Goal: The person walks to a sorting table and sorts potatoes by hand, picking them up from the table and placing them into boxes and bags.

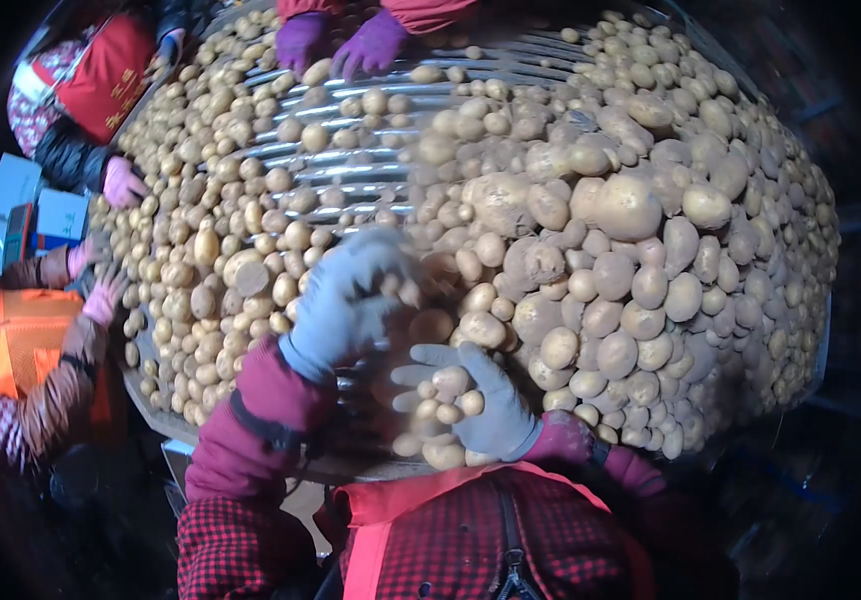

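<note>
My left hand [350, 297], in a grey glove, is curled over the slatted sorting surface. Between its fingers and thumb is a small potato [406, 291], slightly blurred. My right hand [495, 403], also gloved in grey, is turned palm up with the fingers spread. It cups several small potatoes [449, 381]. Just beyond my right hand rises a heap of potatoes [625, 208] of mixed sizes. Dark metal bars [350, 405] show between my hands.
Smaller potatoes [205, 247] cover the left side of the table. Shiny metal bars [345, 172] run across the middle. Purple gloves [370, 46] of a person work at the far edge. Pink-gloved hands [103, 295] of other people rest at the left edge, near blue-white boxes [60, 213].
</note>
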The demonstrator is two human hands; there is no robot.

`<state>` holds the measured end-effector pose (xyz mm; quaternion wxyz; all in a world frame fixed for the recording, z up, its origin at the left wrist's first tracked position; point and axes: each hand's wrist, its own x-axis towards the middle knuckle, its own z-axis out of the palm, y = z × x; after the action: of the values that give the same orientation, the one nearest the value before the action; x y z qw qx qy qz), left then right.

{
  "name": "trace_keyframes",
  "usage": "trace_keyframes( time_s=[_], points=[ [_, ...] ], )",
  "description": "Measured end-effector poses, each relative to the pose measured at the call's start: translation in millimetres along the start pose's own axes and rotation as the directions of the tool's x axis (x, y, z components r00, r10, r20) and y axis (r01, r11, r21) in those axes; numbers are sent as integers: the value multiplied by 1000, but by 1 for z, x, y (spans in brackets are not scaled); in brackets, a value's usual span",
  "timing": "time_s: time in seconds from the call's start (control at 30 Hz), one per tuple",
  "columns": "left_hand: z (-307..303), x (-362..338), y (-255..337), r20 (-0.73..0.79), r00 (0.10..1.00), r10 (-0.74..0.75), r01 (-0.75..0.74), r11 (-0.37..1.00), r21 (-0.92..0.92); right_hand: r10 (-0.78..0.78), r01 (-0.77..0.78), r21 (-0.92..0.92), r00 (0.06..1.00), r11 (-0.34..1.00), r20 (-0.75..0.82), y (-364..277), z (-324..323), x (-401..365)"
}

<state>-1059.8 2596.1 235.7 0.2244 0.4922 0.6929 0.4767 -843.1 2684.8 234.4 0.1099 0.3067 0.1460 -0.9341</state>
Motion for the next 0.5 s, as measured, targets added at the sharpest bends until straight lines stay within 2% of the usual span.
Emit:
trace_keyframes(
  time_s=[0.03, 0.07, 0.1, 0.17, 0.23, 0.33, 0.37, 0.47, 0.5],
  points=[
    [3, -16, 6, 22, 999, 49, -46, 994, -98, 53, -54, 57, 998, 997, 16, 18, -43, 14],
    [10, -34, 11, 16, 1000, 11, -9, 993, -116, 27, -61, 162, 978, 985, 206, 30, -68, 23],
    [13, -46, 18, 37, 999, 22, -19, 995, -97, -47, 38, 49, 979, 998, 197, 23, -48, 14],
    [15, -70, 36, 89, 996, -11, 13, 1000, -23, -32, 26, -78, 996, 997, -78, 17, 0, 2],
    [19, -91, 43, 76, 996, -37, 37, 999, 7, -128, 100, -218, 985, 971, -119, 24, 28, -6],
    [22, -122, 55, -20, 997, -72, 71, 997, -42, -121, 114, -249, 992, 962, -16, 50, 8, -3],
    [21, -133, 58, -75, 995, -62, 58, 997, -55, -104, 122, -205, 990, 971, 97, 58, -8, 1],
    [25, -167, 63, -250, 967, -55, 34, 996, -88, -56, 112, -272, 977, 956, 205, 67, -1, 2],
    [26, -179, 69, -238, 967, -94, 65, 990, -126, -169, 271, -478, 955, 836, 245, 79, 1, 2]
  ],
)
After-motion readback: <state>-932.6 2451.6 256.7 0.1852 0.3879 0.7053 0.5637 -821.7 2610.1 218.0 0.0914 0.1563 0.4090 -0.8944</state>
